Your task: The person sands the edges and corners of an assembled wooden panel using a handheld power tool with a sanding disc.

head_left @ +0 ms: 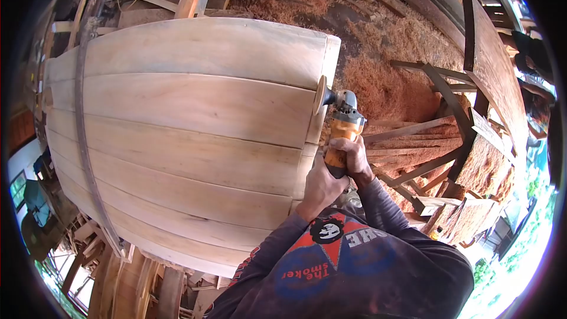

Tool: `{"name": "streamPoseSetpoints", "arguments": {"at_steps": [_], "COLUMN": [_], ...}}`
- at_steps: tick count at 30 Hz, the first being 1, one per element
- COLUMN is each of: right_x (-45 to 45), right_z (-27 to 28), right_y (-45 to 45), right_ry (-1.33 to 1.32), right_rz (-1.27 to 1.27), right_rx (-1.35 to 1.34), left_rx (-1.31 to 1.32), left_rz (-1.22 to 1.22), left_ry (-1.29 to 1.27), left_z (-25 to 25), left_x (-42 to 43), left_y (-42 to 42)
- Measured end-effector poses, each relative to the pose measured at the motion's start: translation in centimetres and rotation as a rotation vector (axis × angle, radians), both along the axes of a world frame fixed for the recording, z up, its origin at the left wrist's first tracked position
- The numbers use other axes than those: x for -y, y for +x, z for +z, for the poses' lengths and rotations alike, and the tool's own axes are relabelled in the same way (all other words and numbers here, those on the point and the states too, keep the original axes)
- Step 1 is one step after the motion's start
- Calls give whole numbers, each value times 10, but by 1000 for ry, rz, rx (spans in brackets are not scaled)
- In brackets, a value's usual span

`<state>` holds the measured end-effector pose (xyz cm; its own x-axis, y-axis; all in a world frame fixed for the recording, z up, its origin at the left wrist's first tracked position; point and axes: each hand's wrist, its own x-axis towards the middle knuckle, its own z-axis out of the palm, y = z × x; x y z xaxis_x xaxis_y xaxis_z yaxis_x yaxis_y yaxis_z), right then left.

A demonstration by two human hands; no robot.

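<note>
Both of my hands are wrapped round the yellow and black body of an angle grinder (pixel 344 133). My left hand (pixel 322 184) grips it low, near its rear end, and my right hand (pixel 352 156) closes on the body just above and to the right. The grinder's round disc (pixel 319 95) stands edge-on at the right end of a large panel of pale planks (pixel 201 103), touching or very close to it. A dark curved strap or bar (pixel 81 106) crosses the panel near its left end.
Reddish shavings (pixel 378 82) cover the ground beyond the panel. At the right stand dark wooden braces (pixel 452 97) and a big curved board (pixel 499 77). Timber offcuts (pixel 142 283) lie at the lower left. Part of another person (pixel 534 94) shows at the far right.
</note>
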<state>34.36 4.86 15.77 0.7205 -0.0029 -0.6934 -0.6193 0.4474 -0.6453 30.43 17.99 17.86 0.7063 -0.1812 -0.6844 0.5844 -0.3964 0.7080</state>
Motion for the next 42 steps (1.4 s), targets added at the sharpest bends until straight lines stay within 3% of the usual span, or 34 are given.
{"name": "streamPoseSetpoints", "arguments": {"at_steps": [2, 3, 5, 7, 9, 11, 13, 15, 16, 17, 20, 23, 26, 35, 36, 39, 42], "right_x": [0, -5, -27, -46, -55, -50, -38, -16, -7, -1, 17, 28, 29, -14, -23, -49, -71], "right_z": [4, 8, 19, 31, 33, 32, 38, 45, 43, 42, 43, 38, 49, 22, 22, 16, 11], "right_y": [5, 8, 16, 15, 12, 10, 10, 10, 8, 5, -15, -44, -78, -211, -221, -238, -242], "right_ry": [-135, -136, -420, -554, -582, -611, -433, -337, -147, 43, 354, 533, 507, 394, 339, 355, 358], "right_rz": [93, 85, 97, 95, 112, 148, 113, 145, 68, -8, -74, -180, -200, -134, -95, -5, -69], "right_rx": [-20, -15, 30, 83, 94, 104, 109, 110, 81, 53, 63, 86, 113, 114, 98, 5, 54], "left_rx": [25, 5, -119, -171, -259, -263, -346, -132, 20, 118, 102, 316, 337, 299, 352, 321, 326], "left_rz": [19, 44, 67, 212, 94, 141, 110, 68, -21, -22, -95, -158, -231, -28, 10, 74, 55], "left_ry": [-35, -151, -481, -642, -628, -598, -531, -376, -197, -125, 20, 135, 132, 21, 105, 52, 84], "left_z": [-5, -11, -13, -31, -34, -22, -4, -13, 23, 23, 51, 63, 69, 40, 25, 21, 12], "left_x": [-6, -11, -25, -34, -42, -39, -37, -23, -18, -10, 1, 11, 7, -29, -30, -52, -68], "left_y": [3, 5, 21, 8, 4, 5, 13, -4, 11, 0, -12, -40, -72, -222, -239, -263, -263]}}
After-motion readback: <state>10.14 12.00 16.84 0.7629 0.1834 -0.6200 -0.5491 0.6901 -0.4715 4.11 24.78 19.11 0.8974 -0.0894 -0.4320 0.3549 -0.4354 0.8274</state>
